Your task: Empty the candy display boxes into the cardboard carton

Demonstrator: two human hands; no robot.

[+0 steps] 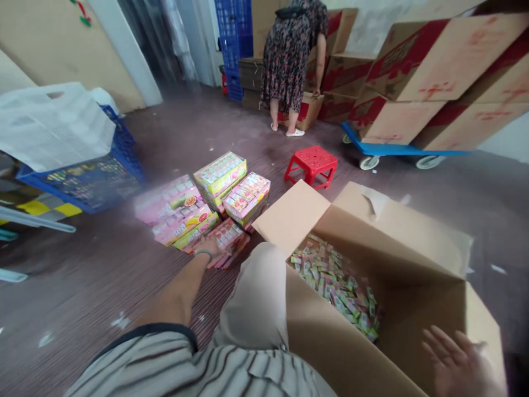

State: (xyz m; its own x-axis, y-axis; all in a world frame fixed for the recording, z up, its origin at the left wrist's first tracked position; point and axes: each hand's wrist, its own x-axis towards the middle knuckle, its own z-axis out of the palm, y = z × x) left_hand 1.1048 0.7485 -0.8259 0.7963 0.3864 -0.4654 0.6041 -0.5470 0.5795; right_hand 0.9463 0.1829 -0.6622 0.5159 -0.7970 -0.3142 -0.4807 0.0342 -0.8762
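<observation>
My left hand [209,246] reaches down to the floor at the left end of a reddish-pink display box [228,234] filled with small packs. Its fingers look outstretched against the box, though blur softens them. Around it stand more such boxes: a yellow-green one [221,171], a pink-sided one [248,196] and several pink ones [169,201]. Beside my knee, a large open cardboard box [322,320] holds a heap of small green and pink packets [334,286] along one side. My right hand [458,361] is over the box's near right side, fingers spread, palm showing, nothing in it.
A red plastic stool [314,164] stands beyond the carton. Behind it, a blue trolley [400,148] bears stacked cartons [450,60]. Another person [289,60] bends over a carton at the back. At the left is a blue crate [91,179] with white sheeting on top.
</observation>
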